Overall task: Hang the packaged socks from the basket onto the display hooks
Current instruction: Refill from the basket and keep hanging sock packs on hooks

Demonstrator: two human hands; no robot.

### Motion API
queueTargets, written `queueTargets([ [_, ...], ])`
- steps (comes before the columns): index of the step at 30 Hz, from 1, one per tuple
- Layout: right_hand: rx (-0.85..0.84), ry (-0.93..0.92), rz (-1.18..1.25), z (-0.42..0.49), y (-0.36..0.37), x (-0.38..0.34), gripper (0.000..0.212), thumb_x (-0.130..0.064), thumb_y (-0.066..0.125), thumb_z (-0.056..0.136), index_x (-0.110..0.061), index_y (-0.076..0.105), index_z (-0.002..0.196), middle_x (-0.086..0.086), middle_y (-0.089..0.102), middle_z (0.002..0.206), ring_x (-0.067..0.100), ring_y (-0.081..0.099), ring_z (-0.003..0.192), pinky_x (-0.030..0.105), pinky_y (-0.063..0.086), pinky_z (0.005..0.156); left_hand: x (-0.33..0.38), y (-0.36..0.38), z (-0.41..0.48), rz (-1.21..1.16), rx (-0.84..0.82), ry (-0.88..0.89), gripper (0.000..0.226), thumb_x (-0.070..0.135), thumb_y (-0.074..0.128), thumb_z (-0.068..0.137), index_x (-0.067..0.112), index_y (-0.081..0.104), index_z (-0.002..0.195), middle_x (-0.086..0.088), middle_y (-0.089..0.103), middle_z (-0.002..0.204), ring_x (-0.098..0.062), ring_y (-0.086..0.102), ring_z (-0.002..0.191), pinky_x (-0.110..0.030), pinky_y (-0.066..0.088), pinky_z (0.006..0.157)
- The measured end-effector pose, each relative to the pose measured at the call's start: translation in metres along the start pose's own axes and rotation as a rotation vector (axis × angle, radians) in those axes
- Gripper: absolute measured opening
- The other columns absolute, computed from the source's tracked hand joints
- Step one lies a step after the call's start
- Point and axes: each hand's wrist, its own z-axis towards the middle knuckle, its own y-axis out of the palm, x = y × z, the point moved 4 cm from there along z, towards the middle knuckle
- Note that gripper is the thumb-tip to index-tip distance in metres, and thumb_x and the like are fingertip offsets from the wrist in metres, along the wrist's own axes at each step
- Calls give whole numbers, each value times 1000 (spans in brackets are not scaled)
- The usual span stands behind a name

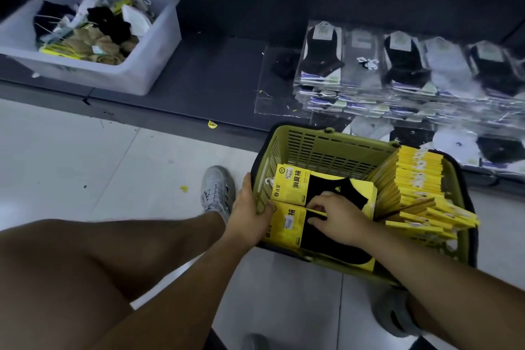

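While the green basket (321, 148) sits on the floor (113, 165), the left hand (250, 213) holds its side wall, fingers curled over the rim. The right hand (338, 216) is inside the basket, fingertips pinching the edge of a flat yellow sock pack (287, 224). More packs (420, 179) stand along the right side.

Slatted plastic basket (326, 148); glossy card sock packs (295, 187).

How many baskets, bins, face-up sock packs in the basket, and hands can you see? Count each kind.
Green basket: 1
Translucent bin: 1
Face-up sock packs: 2
Hands, left and right: 2
Total: 6
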Motion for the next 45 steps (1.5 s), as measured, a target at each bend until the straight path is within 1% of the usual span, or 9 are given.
queueTargets([
  [4, -59, 19, 120, 0, -20, -3, 11, -27, 68, 95, -25, 60, 104, -5, 65, 108, 17, 62, 106, 36, 50, 89, 4, -5, -2, -50, 7, -12, 77, 27, 64, 104, 23, 20, 166, -8, 44, 159, -29, 42, 149, -55, 39, 121],
  [10, 259, 148, 696, -2, -87, -12, 8, -14, 67, 96, -13, 64, 103, 7, 74, 101, 23, 70, 92, 31, 51, 75, 43, -14, -19, 108, 356, 179, 45, 35, 70, 99, 11, 56, 135, -4, 52, 128, -24, 53, 124, -44, 47, 106],
  [13, 270, 153, 954, -2, -90, -32, 20, -7, 69, 93, -3, 65, 112, 16, 74, 107, 28, 71, 99, 41, 55, 90, 60, -1, -17, -238, 133, 107, 34, 38, 69, 102, 18, 61, 128, 2, 66, 121, -3, 66, 108, -20, 54, 88],
  [16, 231, 135, 1043, 1, -73, -51, 16, -8, 72, 91, -5, 67, 105, 17, 75, 104, 27, 71, 93, 38, 56, 86, 62, 8, -15, -569, 39, 3, 30, 22, 68, 103, 15, 64, 131, -2, 76, 123, -16, 73, 115, -27, 58, 93],
  [21, 188, 145, 719, 9, -49, -28, 14, -31, 64, 98, -24, 73, 89, -6, 73, 90, 17, 69, 89, 32, 57, 76, 47, -21, -5, -637, 127, -67, 23, 12, 66, 103, 14, 69, 126, -8, 79, 120, -28, 74, 115, -48, 57, 105],
  [28, -45, 46, -163, 10, 6, 20, 35, -43, 65, 94, -23, 64, 123, -1, 65, 116, 21, 54, 113, 32, 44, 86, 24, -43, 1, -536, 114, -73, 20, 20, 67, 100, 24, 71, 120, -2, 81, 113, -25, 77, 109, -56, 58, 103],
  [33, 23, 34, -111, 15, 12, 22, 42, -43, 73, 88, -23, 65, 124, 0, 58, 115, 20, 54, 112, 30, 44, 82, 16, -36, 2, -530, 113, -93, 30, 15, 68, 101, 44, 74, 95, 2, 82, 108, -21, 78, 105, -52, 60, 100],
  [39, 73, -29, -142, 10, 10, 17, 34, -41, 73, 88, -24, 69, 118, -4, 57, 106, 20, 56, 104, 30, 43, 77, 15, -38, 4, -549, 124, -101, 17, 15, 67, 102, 28, 71, 113, 3, 82, 107, -18, 79, 102, -49, 61, 100],
  [45, 66, 167, 249, 14, -24, 16, 12, -24, 75, 90, -23, 63, 88, -1, 67, 88, 20, 65, 77, 33, 52, 66, 14, -45, 3, -603, 161, -121, 16, 17, 66, 102, 30, 74, 107, -2, 82, 109, -27, 76, 109, -56, 57, 104],
])
